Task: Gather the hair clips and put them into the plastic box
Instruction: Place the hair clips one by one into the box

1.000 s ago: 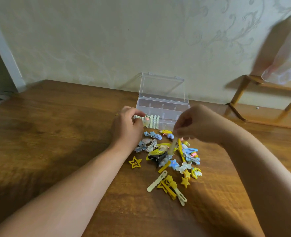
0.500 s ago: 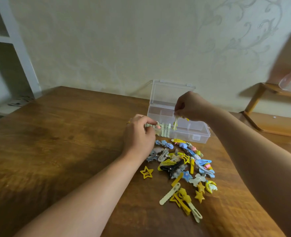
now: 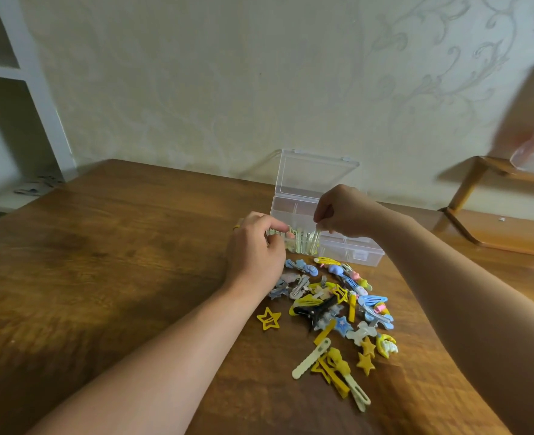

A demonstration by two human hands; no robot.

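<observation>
Your right hand [image 3: 342, 211] pinches a pale clip [image 3: 317, 235] over the plastic box [image 3: 353, 249]; your left hand [image 3: 254, 246] seems to grip more pale clips at its near corner. The hair clips [image 3: 334, 306] heaped on the bench [image 3: 102, 277] look light, stiff, slick: pinch them mid-length.

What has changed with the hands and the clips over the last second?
The right hand lifted a pale clip off the pile and carried it to the box, where it now holds it at the near left compartment beside the clips already standing there. The left hand stayed at that corner, pinching the row of pale clips. The rest of the pile and the open lid look unchanged.
</observation>
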